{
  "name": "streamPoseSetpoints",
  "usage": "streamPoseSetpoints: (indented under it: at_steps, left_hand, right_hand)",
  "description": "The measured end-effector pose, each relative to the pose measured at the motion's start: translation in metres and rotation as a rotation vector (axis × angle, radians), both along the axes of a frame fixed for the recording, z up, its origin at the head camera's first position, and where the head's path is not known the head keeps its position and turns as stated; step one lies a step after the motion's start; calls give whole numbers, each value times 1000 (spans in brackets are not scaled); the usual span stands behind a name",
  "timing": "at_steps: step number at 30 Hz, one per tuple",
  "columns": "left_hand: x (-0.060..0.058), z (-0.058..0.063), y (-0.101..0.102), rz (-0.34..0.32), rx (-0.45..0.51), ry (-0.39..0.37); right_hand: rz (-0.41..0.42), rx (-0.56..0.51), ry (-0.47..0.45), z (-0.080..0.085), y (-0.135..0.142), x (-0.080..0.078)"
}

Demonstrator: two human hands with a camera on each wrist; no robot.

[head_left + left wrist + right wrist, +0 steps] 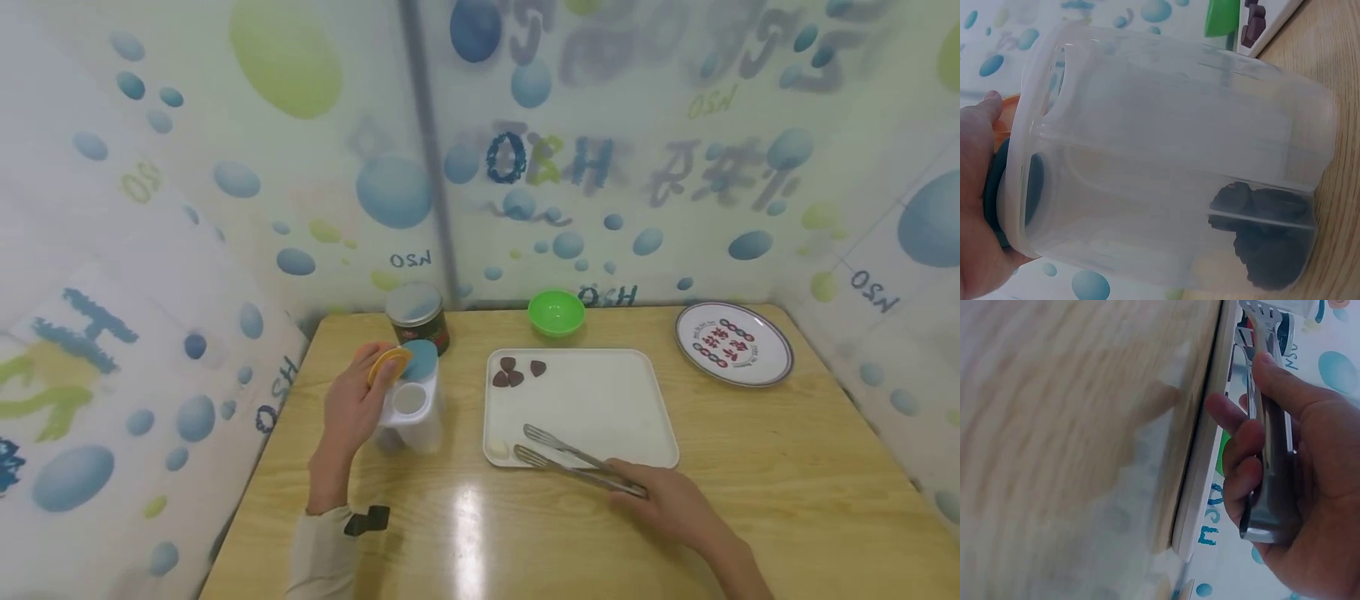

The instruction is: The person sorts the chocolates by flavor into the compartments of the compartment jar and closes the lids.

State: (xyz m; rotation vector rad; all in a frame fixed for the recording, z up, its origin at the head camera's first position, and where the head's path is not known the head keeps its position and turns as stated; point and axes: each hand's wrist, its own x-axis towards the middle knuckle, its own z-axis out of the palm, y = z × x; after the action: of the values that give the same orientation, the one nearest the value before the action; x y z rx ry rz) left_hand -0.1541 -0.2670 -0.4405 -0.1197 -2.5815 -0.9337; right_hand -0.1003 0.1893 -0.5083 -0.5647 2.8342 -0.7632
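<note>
My left hand (355,406) pinches a yellow-orange round lid (393,364), tilted over the top of a clear plastic container (420,429). A blue lid (420,358) covers one opening of it, and beside that a round opening (409,398) is uncovered. Dark lumps (1266,231) lie at the container's bottom in the left wrist view. Metal tongs (577,467) are gripped in my right hand (667,504), their tips apart over the near-left part of a white tray (600,400). Several dark brown pieces (508,365) sit at the tray's far left; a pale piece (498,448) lies in its near-left corner.
Behind the container stands a dark tin with a silver lid (415,305). A green bowl (557,313) is at the back beyond the tray. To the right, a white plate with red writing (733,344) rests on the wooden table (780,467). Patterned walls enclose the table's back and sides.
</note>
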Motion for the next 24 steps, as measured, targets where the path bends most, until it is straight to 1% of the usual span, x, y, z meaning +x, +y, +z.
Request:
streamPoseSetpoints:
  at_steps: [2,6,12,17,20,24]
  left_hand:
    - [-1,1,1,-6,1,6]
    - [-3,1,1,-12,2,26]
    - [-4,-1,1,-2,2,29]
    - [-2,-1,1,14,6,5]
    - [-1,-2,1,23,8,-4]
    - [-1,-2,1,25,14,-2]
  right_hand:
    - [4,-4,-12,2,-3,-2]
    - [11,1,-4,4,-7,-5]
    - [30,17,57,3,-10,-5]
    - [21,27,115,-3,-10,-4]
    - [4,12,127,-4,-11,-4]
    - [-12,-49,133,-2,-13,-3]
